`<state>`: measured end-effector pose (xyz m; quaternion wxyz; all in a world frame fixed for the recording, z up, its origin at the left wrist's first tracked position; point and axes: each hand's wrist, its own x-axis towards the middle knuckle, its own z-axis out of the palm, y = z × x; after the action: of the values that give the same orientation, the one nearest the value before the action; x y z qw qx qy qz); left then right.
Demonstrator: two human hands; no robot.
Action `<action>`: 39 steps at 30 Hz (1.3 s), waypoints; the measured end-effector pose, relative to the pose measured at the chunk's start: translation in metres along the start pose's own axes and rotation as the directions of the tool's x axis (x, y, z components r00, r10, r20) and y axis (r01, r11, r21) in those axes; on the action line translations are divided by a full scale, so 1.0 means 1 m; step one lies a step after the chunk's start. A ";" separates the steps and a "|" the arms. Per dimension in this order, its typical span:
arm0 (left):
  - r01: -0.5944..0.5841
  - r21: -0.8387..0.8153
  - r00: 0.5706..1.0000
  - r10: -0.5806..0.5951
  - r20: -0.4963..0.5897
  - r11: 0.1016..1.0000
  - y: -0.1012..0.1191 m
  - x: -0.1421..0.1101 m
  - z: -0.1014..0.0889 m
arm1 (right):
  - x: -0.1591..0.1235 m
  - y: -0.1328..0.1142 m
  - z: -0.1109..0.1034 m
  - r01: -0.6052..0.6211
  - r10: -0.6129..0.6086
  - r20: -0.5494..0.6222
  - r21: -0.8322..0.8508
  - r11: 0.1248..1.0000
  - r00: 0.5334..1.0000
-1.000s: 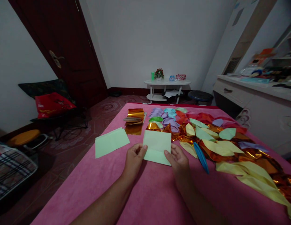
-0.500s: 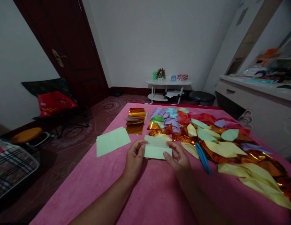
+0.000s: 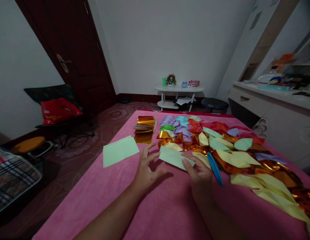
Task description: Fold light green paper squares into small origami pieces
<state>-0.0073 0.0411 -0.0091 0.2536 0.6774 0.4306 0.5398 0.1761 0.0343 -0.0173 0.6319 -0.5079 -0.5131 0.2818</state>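
Observation:
Between the thumb and fingers of my right hand (image 3: 198, 169) is a folded sheet of pale green paper (image 3: 173, 157), tilted down to the right. My left hand (image 3: 148, 166) is just off the paper's left edge, thumb and fingers apart, holding nothing. To the left lies a stack of pale green sheets (image 3: 120, 151) on the pink cloth (image 3: 160, 206). Behind the hands sits a pile of gold foil sheets (image 3: 144, 130). Right of my right hand is a blue, slender object (image 3: 215, 169) whose kind I cannot make out.
Folded paper pieces in yellow (image 3: 238, 158), purple (image 3: 167, 120), red (image 3: 215, 126) and gold foil spread over the table's right half. A white side table (image 3: 180, 88) stands by the wall. At right is a white cabinet (image 3: 270, 103), at left a chair with a red bag (image 3: 60, 111).
My left hand has let go of the green paper and spread its fingers. The right hand has shifted right, and the sheet has moved with it and turned.

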 end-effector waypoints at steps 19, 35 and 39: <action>0.419 -0.501 0.861 -0.506 -0.045 0.757 0.005 -0.004 0.011 | -0.005 -0.001 0.010 -0.218 0.162 0.202 0.300 0.929 0.966; 0.402 -0.295 0.915 -0.394 0.089 0.867 -0.004 -0.005 0.008 | -0.003 0.003 0.013 -0.285 0.216 0.241 0.302 0.910 0.946; 0.398 -0.287 0.915 -0.397 0.065 0.871 -0.006 -0.006 0.008 | -0.003 0.006 0.012 -0.243 0.184 0.229 0.266 0.933 0.956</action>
<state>-0.0021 0.0397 -0.0197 0.4577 0.5300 0.4752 0.5327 0.1646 0.0378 -0.0247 0.6103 -0.4316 -0.4683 0.4711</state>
